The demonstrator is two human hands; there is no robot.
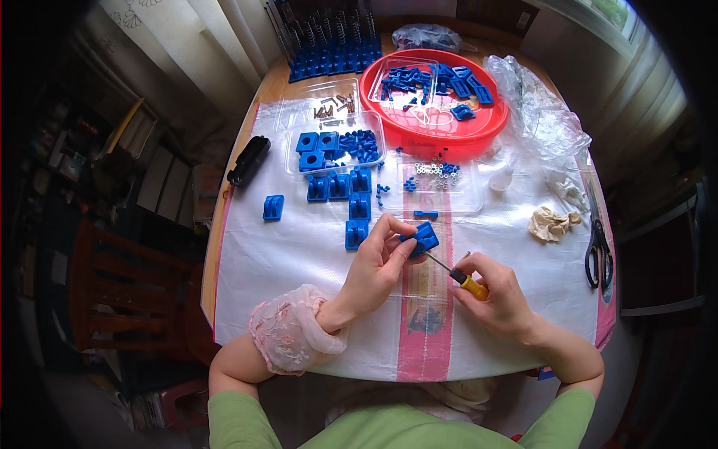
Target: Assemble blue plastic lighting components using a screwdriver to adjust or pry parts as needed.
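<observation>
Over the middle of the table, my left hand (380,262) grips a blue plastic block (425,239) between thumb and fingers. From the right, my right hand (497,293) is closed around the yellow and black handle of a screwdriver (470,285). Its thin metal shaft points up and left, the tip at the block's lower edge; whether it sits in a hole is too small to tell. Just beyond the held block lies a small blue plastic bar (425,215). Left of my left hand, several similar blue blocks (357,233) stand in a column and a row.
A clear tray (290,163) holds blue parts; another (280,112) has brass-coloured pieces. The red basin (479,133) contains more blue parts. Small white and blue pieces (430,168) lie right of centre. Scissors (598,254), crumpled cloth (552,223) and clear plastic bags (535,105) line the right side.
</observation>
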